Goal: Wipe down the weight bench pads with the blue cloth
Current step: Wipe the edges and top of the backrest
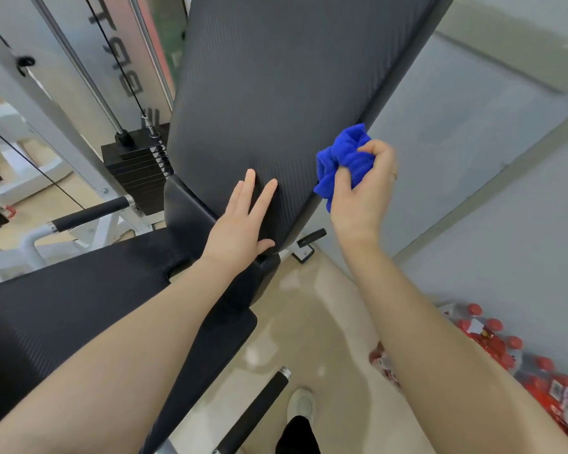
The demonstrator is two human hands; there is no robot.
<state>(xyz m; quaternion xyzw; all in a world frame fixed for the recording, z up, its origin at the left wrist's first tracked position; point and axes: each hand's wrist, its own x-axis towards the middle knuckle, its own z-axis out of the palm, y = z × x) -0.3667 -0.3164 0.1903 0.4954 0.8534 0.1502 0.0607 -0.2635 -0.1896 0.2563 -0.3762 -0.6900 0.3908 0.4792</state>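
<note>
Your right hand [361, 191] is curled around a bunched blue cloth [341, 158], thumb and fingers gripping it into a wad, and it holds that wad against the right edge of the upright back pad [276, 93]. Bunching the cloth likely gives you a firm lump to press along the rounded side of the pad, where a flat cloth would slip.

Your left hand [243, 221] lies flat on the lower front of the same pad, fingers straight and slightly spread, holding nothing. It looks placed there to steady the pad while the other hand rubs.

The back pad is black, ribbed, and tilted steeply upward, filling the top middle of the view. Below and to the left, the seat pad [63, 306] stretches toward you, with a narrow gap where the two pads meet near your left wrist.

To the right of the back pad's edge there is open air in front of a grey wall [473, 142], so your right hand has room to slide up or down that edge. A small black lever [312, 237] sticks out just below the pad's lower right corner; a downward stroke could meet it.

To the left stand a weight stack [135, 168] and cables, close beside the pad's left edge, leaving less room there. Red-capped bottles [522, 362] sit on the floor by the wall, well apart from your hands.
</note>
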